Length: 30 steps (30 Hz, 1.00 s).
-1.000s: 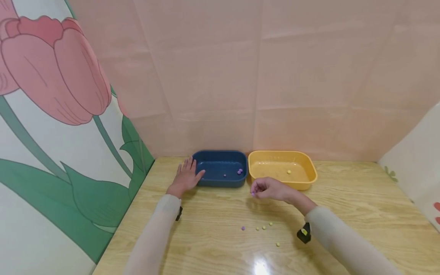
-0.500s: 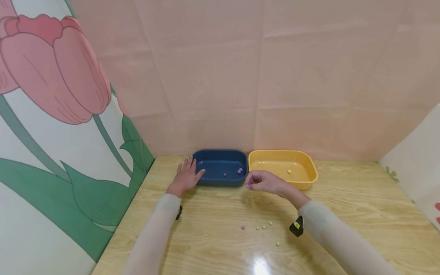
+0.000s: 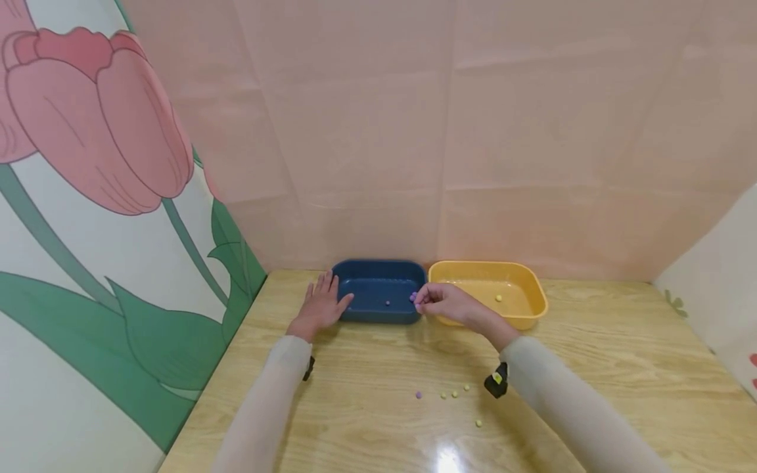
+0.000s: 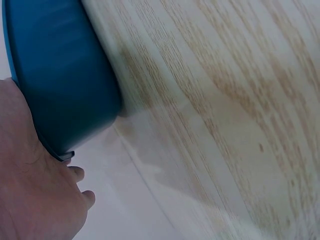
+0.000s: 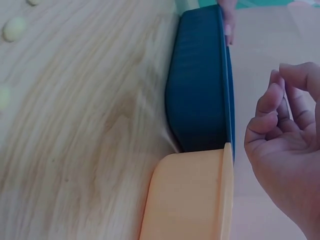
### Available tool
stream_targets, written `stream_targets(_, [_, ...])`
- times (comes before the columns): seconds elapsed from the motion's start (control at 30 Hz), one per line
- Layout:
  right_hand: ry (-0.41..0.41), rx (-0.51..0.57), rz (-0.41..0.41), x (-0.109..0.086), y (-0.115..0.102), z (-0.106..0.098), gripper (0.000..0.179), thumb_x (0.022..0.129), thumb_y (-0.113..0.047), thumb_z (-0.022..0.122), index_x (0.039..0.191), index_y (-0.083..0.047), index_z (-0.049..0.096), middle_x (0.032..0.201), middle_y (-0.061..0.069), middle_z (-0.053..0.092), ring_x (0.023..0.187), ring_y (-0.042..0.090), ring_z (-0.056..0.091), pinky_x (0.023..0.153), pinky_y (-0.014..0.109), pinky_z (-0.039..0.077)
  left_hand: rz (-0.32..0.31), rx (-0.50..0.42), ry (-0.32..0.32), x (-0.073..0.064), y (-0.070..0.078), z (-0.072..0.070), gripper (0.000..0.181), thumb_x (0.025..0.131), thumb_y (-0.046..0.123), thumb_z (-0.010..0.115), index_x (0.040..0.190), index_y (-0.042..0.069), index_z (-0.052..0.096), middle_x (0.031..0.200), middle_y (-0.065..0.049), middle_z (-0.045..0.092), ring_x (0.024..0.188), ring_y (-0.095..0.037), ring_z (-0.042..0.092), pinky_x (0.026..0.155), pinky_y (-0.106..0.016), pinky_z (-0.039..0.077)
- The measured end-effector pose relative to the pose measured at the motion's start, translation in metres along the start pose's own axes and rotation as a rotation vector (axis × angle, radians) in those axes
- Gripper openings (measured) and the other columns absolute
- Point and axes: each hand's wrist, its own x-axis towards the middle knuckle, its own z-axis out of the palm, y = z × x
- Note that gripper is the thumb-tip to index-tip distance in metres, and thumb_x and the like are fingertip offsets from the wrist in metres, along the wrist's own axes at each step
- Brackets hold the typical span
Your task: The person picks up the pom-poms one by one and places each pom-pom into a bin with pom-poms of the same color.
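Observation:
My right hand (image 3: 447, 303) is over the right end of the blue tray (image 3: 378, 316), its thumb and index finger pinching a small purple ball (image 3: 418, 307). In the right wrist view the right hand (image 5: 287, 117) has its thumb and fingertips together above the rim; the ball does not show there. Several purple balls (image 3: 413, 297) lie in the tray close by, and another purple ball (image 3: 388, 303) sits nearer its middle. My left hand (image 3: 321, 305) rests with spread, straight fingers on the tray's left end, thumb over the rim. In the left wrist view it lies along the blue wall (image 4: 65, 75).
The yellow tray (image 3: 535, 318) stands against the blue one's right side, with a yellow ball (image 3: 499, 298) inside. On the wooden table (image 3: 355, 407) in front lie a purple ball (image 3: 418, 395) and several yellow balls (image 3: 455, 394). A pink cloth (image 3: 367, 164) hangs behind.
My right hand has moved left and away from me, from in front of the yellow tray to over the blue tray's right end, carrying the purple ball. The left hand has stayed put.

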Motion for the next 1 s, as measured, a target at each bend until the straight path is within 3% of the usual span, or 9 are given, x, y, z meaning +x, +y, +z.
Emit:
stream_targets(0.17, [0.041, 0.028, 0.029, 0.008, -0.002, 0.0, 0.02, 0.099, -0.015, 0.068, 0.112, 0.0, 0.066, 0.111, 0.011, 0.069, 0.099, 0.022, 0.062, 0.086, 0.03, 0.051, 0.004, -0.008, -0.003, -0.001, 0.001, 0.0, 0.081, 0.107, 0.061, 0.022, 0.163, 0.003, 0.01, 0.169, -0.014, -0.006, 0.157, -0.035, -0.001, 0.124, -0.056, 0.001])
stream_targets(0.27, [0.057, 0.039, 0.042, 0.013, -0.003, 0.0, 0.018, 0.099, -0.016, 0.068, 0.112, -0.003, 0.066, 0.104, 0.008, 0.066, 0.099, 0.029, 0.06, 0.088, 0.032, 0.051, 0.001, -0.01, -0.002, -0.002, 0.001, -0.001, 0.081, 0.107, 0.06, 0.023, 0.163, 0.003, 0.01, 0.17, -0.014, -0.006, 0.157, -0.034, -0.003, 0.124, -0.056, 0.001])
stream_targets(0.4, [0.088, 0.056, 0.055, 0.019, -0.005, 0.001, 0.015, 0.099, -0.016, 0.068, 0.11, -0.005, 0.066, 0.102, 0.007, 0.066, 0.104, 0.037, 0.058, 0.093, 0.04, 0.049, -0.002, -0.005, 0.002, -0.002, 0.001, -0.001, 0.081, 0.107, 0.061, 0.022, 0.163, 0.004, 0.01, 0.17, -0.014, -0.006, 0.157, -0.034, -0.002, 0.124, -0.055, 0.001])
stream_targets(0.63, [0.132, 0.07, 0.039, 0.032, -0.007, 0.002, 0.013, 0.099, -0.01, 0.065, 0.11, -0.003, 0.066, 0.104, 0.013, 0.068, 0.096, 0.022, 0.064, 0.09, 0.032, 0.052, 0.003, -0.003, 0.011, -0.001, 0.001, 0.001, 0.081, 0.107, 0.061, 0.023, 0.163, 0.003, 0.011, 0.17, -0.014, -0.005, 0.157, -0.035, 0.0, 0.124, -0.055, 0.002])
stream_targets(1.0, [0.203, 0.085, 0.056, 0.051, -0.014, 0.007, 0.02, 0.097, -0.013, 0.07, 0.113, -0.001, 0.068, 0.099, 0.006, 0.066, 0.083, 0.019, 0.064, 0.085, 0.03, 0.053, 0.001, 0.004, 0.006, 0.0, 0.001, 0.0, 0.08, 0.107, 0.06, 0.022, 0.163, 0.004, 0.01, 0.169, -0.013, -0.006, 0.157, -0.033, -0.002, 0.125, -0.055, 0.001])
